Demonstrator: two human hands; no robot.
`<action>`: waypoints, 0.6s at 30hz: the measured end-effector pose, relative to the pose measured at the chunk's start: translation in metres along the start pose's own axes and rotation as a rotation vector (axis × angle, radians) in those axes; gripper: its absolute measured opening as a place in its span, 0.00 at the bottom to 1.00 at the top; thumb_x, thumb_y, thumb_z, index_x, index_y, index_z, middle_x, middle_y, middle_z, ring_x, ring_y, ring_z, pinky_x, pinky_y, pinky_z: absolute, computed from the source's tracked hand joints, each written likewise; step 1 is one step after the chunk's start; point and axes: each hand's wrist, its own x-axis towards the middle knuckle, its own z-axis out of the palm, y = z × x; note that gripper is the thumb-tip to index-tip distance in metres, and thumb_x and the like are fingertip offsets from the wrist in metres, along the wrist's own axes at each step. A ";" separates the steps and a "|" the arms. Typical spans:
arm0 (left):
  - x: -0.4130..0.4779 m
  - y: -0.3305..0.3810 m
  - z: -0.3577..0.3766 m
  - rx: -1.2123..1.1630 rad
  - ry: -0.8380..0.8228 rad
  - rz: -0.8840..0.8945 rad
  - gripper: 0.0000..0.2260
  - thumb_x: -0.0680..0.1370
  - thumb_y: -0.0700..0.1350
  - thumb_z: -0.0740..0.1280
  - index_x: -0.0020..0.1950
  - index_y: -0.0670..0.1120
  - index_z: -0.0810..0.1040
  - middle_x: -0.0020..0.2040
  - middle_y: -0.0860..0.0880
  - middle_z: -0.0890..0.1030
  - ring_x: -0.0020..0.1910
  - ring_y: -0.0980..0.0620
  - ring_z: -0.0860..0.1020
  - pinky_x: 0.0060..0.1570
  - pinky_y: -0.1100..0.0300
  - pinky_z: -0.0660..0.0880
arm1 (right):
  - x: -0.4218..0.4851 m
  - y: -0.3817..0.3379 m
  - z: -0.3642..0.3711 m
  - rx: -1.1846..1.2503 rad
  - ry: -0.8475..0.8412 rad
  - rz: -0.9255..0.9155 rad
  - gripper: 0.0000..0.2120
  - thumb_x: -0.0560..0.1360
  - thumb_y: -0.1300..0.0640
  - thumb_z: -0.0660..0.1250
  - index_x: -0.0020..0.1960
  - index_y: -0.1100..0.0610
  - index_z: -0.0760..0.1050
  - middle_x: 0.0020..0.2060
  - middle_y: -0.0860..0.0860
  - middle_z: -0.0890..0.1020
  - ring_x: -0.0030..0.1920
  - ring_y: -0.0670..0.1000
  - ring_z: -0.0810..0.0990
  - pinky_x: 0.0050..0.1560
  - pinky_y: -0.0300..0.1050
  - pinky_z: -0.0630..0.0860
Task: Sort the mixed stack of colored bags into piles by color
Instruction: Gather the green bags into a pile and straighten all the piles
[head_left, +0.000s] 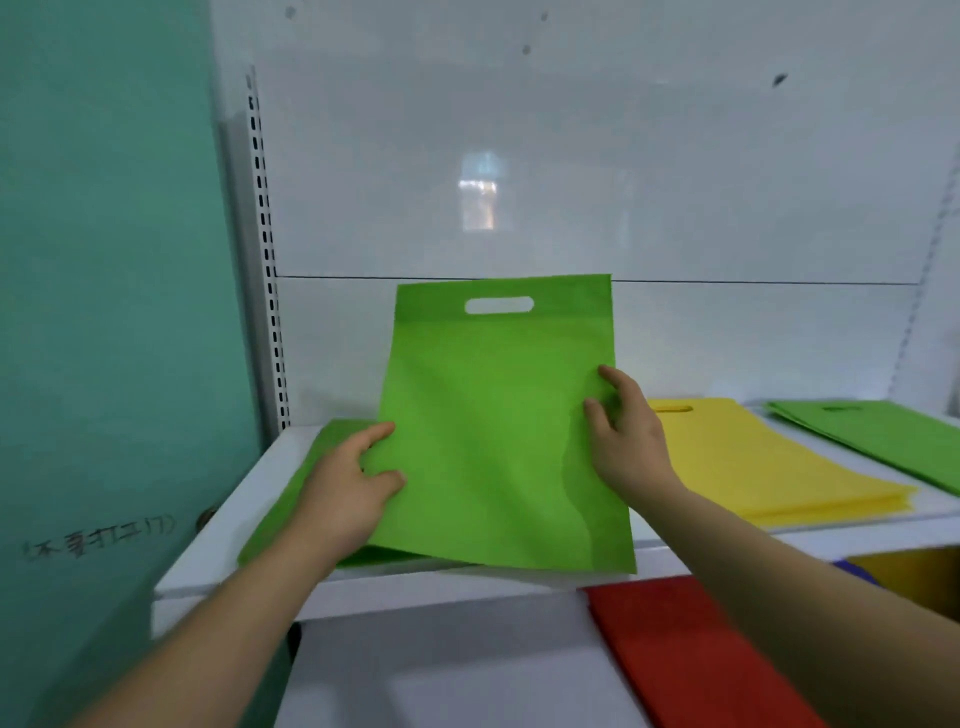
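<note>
A: Head view. Hands?
B: The left hand (348, 488) pinches the left edge of the green bag (498, 426), thumb on the front. The right hand (623, 436) pinches the right edge. Bag is held up and tilted, handle slot (498, 305) on top, over the front left of the shelf (218, 545).
A: Under it?
B: A green pile (311, 467), flat on the shelf, mostly hidden by the bag.
A: Risks?
B: My guess: the fabric is limp and buckles near the right hand, so an uneven release lands it creased or skewed. Its bottom edge hangs past the shelf's front lip, so it could slide off towards the red bag (691, 654) below. Also, a second green pile (883, 436) lies far right, beyond the yellow pile (769, 462). One colour could end up split.
A: Surface, room?
B: White shelf. Glossy white back panel (571, 156) with a reflection and a few dark marks. Slotted upright (265, 234) at left. Teal wall (104, 260) with handwriting low down. On the lower level, a blue scrap (857, 571) near the red bag, mostly hidden by the right arm.
</note>
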 end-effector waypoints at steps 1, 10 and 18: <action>-0.001 0.001 0.009 0.004 -0.027 0.018 0.24 0.74 0.34 0.68 0.67 0.53 0.72 0.44 0.49 0.81 0.38 0.41 0.79 0.43 0.48 0.78 | -0.004 0.004 -0.011 -0.025 0.015 0.011 0.21 0.80 0.58 0.61 0.73 0.55 0.64 0.67 0.54 0.73 0.65 0.55 0.71 0.61 0.42 0.67; -0.032 0.053 0.120 -0.016 -0.204 0.209 0.26 0.73 0.33 0.67 0.70 0.46 0.70 0.67 0.44 0.73 0.63 0.45 0.74 0.64 0.52 0.70 | -0.028 0.047 -0.152 -0.190 0.185 0.149 0.22 0.81 0.55 0.60 0.73 0.51 0.63 0.59 0.54 0.77 0.40 0.50 0.73 0.41 0.41 0.69; -0.083 0.137 0.259 -0.022 -0.333 0.373 0.27 0.72 0.32 0.67 0.71 0.42 0.69 0.69 0.44 0.71 0.67 0.48 0.70 0.68 0.58 0.64 | -0.048 0.099 -0.324 -0.306 0.319 0.229 0.21 0.80 0.56 0.60 0.73 0.52 0.63 0.55 0.54 0.77 0.41 0.51 0.75 0.44 0.45 0.73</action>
